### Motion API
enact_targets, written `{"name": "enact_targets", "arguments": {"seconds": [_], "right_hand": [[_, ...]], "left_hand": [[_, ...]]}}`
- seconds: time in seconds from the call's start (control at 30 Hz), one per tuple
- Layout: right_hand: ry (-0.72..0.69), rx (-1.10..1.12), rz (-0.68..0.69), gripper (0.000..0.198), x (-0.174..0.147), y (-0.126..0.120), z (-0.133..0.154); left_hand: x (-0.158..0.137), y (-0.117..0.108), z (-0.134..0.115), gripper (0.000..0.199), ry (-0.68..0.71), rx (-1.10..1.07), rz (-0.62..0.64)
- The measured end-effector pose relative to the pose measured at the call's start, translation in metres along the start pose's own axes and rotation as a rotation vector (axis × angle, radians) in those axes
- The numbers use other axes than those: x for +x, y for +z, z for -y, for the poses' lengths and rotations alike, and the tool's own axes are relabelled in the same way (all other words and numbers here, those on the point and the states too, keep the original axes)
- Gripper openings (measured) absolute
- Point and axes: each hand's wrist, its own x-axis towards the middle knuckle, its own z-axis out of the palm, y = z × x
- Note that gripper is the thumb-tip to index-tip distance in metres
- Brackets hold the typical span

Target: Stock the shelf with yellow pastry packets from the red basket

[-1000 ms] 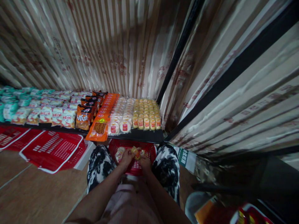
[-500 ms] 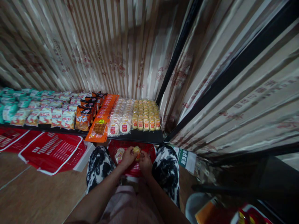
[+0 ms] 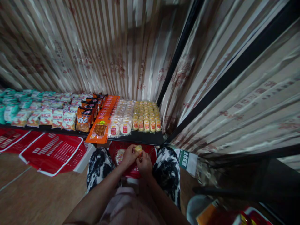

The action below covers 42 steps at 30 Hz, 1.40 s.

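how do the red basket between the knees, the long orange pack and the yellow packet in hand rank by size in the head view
Largest to smallest:
1. Red basket, partly hidden
2. Orange pack
3. Yellow packet, also partly hidden

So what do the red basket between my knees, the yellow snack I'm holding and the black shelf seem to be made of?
Red basket: likely smooth moulded plastic, going by its even, saturated colour.
Yellow snack: probably food in thin, slightly shiny film, from its pale highlights; too small to be sure.
Black shelf: perhaps painted metal or coated board, from its smooth, dark, even front.
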Motion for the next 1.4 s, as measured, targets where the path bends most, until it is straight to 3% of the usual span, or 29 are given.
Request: {"name": "enact_targets", "arguments": {"seconds": [0.13,0.3,0.67,0.9,1.4], "right_hand": [[-0.026,0.013,-0.023,0.041,0.007,-0.006,0.001],[0.024,0.083,-0.102,0.040,0.016,-0.022,0.022],[0.100,0.187,-0.073,0.039,0.052,-0.049,0.051],[0.081,0.225,-0.089,0.037,0.076,-0.041,0.055],[0.080,0.233,-0.120,0.043,0.111,-0.006,0.046]], "left_hand": [[-0.002,-0.003,-0.012,0.019,0.003,-0.050,-0.058],[-0.003,-0.008,-0.028,0.018,0.088,-0.094,-0.130],[0.000,-0.012,-0.045,0.022,0.272,-0.086,-0.307],[0.003,-0.017,-0.050,0.025,0.336,0.051,-0.339],[0.035,-0.010,-0.036,0.036,0.236,0.067,-0.247]]}}
